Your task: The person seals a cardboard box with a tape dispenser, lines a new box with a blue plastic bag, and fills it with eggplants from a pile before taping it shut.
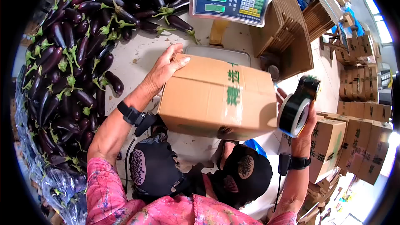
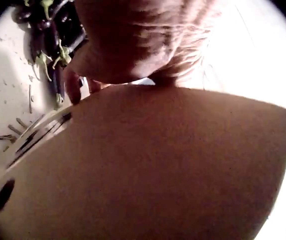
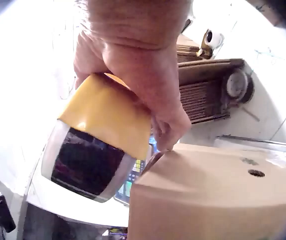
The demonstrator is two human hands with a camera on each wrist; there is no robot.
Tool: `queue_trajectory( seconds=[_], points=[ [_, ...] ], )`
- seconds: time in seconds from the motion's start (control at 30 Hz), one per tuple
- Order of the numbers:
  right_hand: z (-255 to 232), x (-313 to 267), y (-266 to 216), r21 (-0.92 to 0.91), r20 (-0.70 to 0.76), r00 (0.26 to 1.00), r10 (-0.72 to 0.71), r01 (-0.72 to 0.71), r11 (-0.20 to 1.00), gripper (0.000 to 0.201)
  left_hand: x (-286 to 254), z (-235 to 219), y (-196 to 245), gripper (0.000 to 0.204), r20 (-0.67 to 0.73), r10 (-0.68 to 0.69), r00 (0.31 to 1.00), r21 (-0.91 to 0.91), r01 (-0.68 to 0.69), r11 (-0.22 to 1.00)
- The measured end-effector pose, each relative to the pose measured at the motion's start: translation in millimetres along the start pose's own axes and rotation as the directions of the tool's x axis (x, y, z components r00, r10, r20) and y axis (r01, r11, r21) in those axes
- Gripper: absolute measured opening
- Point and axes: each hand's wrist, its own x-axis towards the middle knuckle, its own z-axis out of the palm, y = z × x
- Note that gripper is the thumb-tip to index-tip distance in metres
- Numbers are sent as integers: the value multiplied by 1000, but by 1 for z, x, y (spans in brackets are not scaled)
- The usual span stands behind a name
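A closed cardboard box (image 1: 196, 96) with green lettering and clear tape across it lies in front of the knees. My left hand (image 1: 164, 68) grips its far left corner, the thumb on top. The left wrist view shows the box's plain brown side (image 2: 173, 165) under that hand, the fingers partly hidden behind the edge. My right hand (image 1: 309, 121) holds a packing tape dispenser (image 1: 296, 112) beside the box's right end. In the right wrist view its yellow cover (image 3: 108, 115) sits under the palm, and the fingertips are right at the box's corner.
A heap of eggplants (image 1: 83, 46) covers the left side. Beyond the box stands a digital scale with its display (image 1: 231, 0) lit and its platform (image 1: 225, 52) partly hidden. Flattened cartons (image 1: 283, 29) lean at the back right; printed boxes (image 1: 327, 146) are stacked at right.
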Motion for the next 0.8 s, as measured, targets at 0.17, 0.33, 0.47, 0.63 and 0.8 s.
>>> queue_trajectory(
  seconds=[0.17, 0.33, 0.47, 0.63, 0.8],
  points=[
    [-35, -41, 29, -61, -287, 957, 47, -67, 996, 50, -13, 22, -6, 52, 191, -116, 975, -165, 148, 975],
    [-9, -32, 22, -146, -323, 942, 91, -144, 979, 42, 5, 25, 0, 46, 211, 27, 977, 88, -47, 995],
    [4, -29, 12, -344, -341, 938, 65, -188, 920, 45, 13, 33, 6, 44, 174, 175, 969, 288, -221, 932],
    [104, -29, -6, -745, -285, 956, -70, -175, 644, 61, 4, 39, 13, 34, -20, 687, 726, 594, -544, 592],
    [155, -17, 0, -986, 41, 998, -51, 49, 162, 84, -31, 34, 64, 51, 108, 234, 966, -5, -235, 972]
  ],
)
